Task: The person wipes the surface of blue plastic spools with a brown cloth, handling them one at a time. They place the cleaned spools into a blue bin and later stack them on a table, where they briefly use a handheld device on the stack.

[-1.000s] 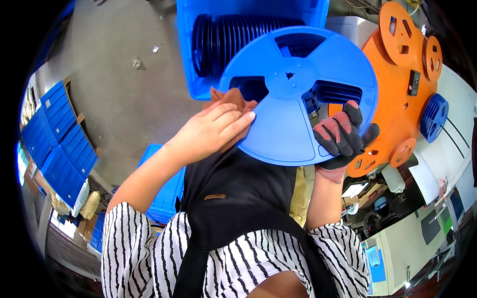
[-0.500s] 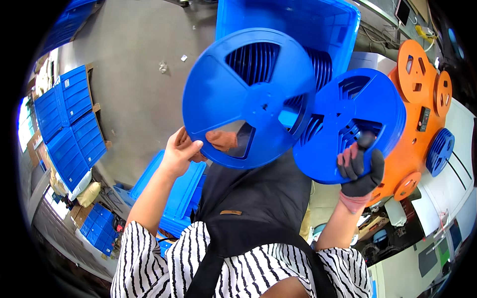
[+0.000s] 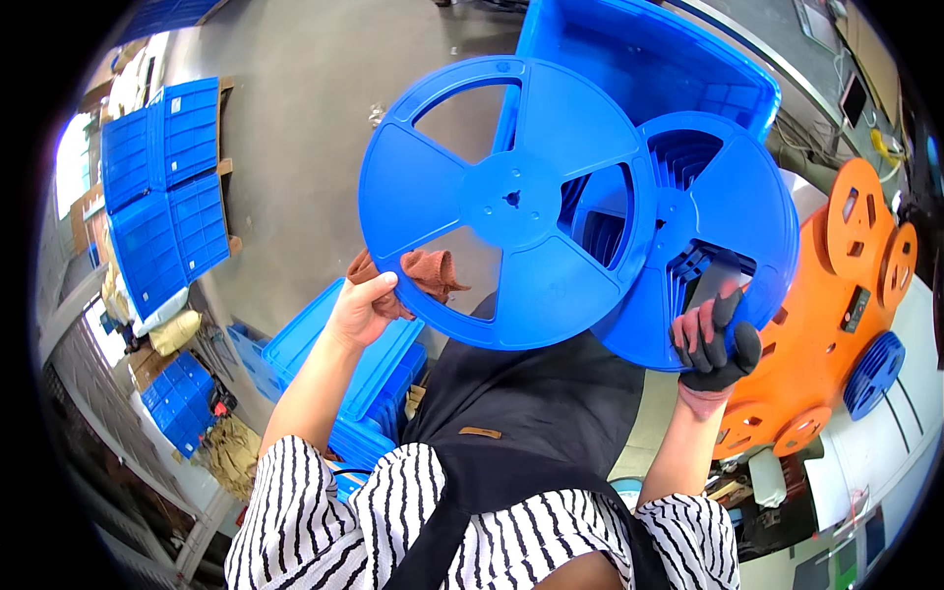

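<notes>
Head view. Left hand (image 3: 362,307), bare, fingers closed on a rust-brown cloth (image 3: 418,270) and on the lower left rim of a large blue reel (image 3: 506,202), held up flat-on to the camera. Right hand (image 3: 713,339) in a dark glove with red fingertips, fingers wrapped around the lower rim of a second blue reel (image 3: 718,231), which sits behind and right of the first, overlapping it. Blue crate (image 3: 644,54) beyond both reels, top of view. Orange machine (image 3: 836,295) with round discs to the right. Stacked blue trays (image 3: 339,364) below the left hand, on the floor.
</notes>
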The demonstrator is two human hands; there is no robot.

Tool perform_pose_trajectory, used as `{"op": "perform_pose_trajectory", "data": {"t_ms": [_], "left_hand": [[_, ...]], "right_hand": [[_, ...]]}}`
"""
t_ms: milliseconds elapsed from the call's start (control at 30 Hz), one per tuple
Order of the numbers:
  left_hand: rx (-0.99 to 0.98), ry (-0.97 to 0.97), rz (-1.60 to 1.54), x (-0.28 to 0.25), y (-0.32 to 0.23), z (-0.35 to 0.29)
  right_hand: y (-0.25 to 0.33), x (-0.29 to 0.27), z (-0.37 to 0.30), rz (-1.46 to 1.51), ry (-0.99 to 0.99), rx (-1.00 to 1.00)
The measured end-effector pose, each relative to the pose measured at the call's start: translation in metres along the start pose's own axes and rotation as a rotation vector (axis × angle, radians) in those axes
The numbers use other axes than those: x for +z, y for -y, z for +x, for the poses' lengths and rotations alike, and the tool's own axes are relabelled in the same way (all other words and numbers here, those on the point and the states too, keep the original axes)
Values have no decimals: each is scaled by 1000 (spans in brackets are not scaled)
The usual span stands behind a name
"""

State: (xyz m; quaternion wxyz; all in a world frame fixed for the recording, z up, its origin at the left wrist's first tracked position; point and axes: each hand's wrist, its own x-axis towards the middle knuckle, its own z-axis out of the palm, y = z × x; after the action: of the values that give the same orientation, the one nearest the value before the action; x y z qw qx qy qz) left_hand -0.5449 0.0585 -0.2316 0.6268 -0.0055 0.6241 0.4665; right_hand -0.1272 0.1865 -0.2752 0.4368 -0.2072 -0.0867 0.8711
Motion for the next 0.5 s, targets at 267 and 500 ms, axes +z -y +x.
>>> {"op": "perform_pose_trajectory", "data": {"t_ms": [267,500], "left_hand": [[342,-248,374,-14,-35,-16],[379,-269,558,0,-33,-16]], "right_hand": [[-61,-14,87,55,-162,187],[-99,-18,160,-36,-79,251]]}}
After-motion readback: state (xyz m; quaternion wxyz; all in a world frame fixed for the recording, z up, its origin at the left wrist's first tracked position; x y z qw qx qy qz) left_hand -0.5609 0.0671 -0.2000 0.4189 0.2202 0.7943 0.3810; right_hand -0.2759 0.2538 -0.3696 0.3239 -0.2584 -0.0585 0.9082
